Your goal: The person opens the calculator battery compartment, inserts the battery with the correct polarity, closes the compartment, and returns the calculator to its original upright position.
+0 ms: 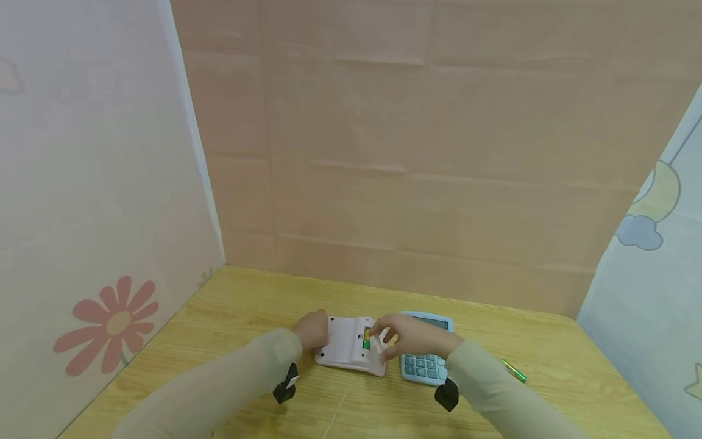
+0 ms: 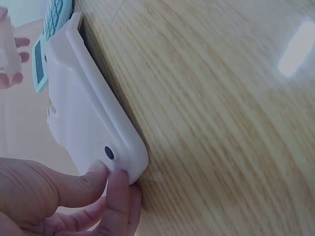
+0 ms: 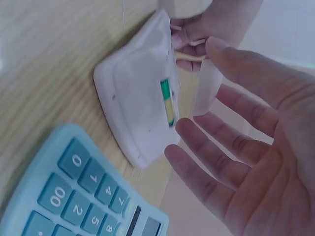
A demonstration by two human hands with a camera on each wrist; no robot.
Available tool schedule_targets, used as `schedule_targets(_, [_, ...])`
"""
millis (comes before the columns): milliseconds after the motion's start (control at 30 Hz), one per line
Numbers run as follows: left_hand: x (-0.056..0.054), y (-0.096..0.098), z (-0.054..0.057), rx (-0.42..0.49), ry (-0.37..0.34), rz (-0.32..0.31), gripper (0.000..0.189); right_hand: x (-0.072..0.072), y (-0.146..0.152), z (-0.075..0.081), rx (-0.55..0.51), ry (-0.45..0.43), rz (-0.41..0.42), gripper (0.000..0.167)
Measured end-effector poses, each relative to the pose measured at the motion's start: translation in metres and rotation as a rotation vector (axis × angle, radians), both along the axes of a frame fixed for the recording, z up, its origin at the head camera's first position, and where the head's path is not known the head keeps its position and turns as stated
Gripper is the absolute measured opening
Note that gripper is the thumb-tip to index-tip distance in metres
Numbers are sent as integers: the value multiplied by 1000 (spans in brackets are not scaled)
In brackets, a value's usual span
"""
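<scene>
Two cream-sleeved forearms (image 1: 219, 375) angle inward over the yellow wood-grain worktop (image 1: 340, 417) toward its far edge. The left hand (image 1: 311, 330) pinches, fingers bent; the right hand (image 1: 414, 336) grips opposite, thumb raised, fingers spread.

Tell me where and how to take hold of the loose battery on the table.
Probably pinch the battery at its middle, coming from above, fingers across its long sides: it is a slim cylinder lying flat on the table, so its ends offer less to hold. The right hand would likely need to set down the white cover first.
</scene>
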State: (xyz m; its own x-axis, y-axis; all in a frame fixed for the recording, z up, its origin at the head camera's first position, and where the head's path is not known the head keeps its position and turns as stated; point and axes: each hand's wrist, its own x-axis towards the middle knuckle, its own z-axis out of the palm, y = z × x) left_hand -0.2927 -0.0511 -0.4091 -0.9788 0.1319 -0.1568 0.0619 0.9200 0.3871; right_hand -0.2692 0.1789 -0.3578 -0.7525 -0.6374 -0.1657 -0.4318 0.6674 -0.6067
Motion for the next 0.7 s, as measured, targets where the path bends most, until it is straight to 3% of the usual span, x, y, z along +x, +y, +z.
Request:
schedule_targets(200, [-1,-1,-2,22,6,-5,23,-11,-1,-5,-6,47,-76,40])
schedule_targets(400, [-1,-2,-3,23,7,-6,25,-19,-6,-20,-30,78,-110,38])
schedule_targets(700, [-1,-2,-3,32,-12,8,28,-20,-17,-34,-18,182,-160,40])
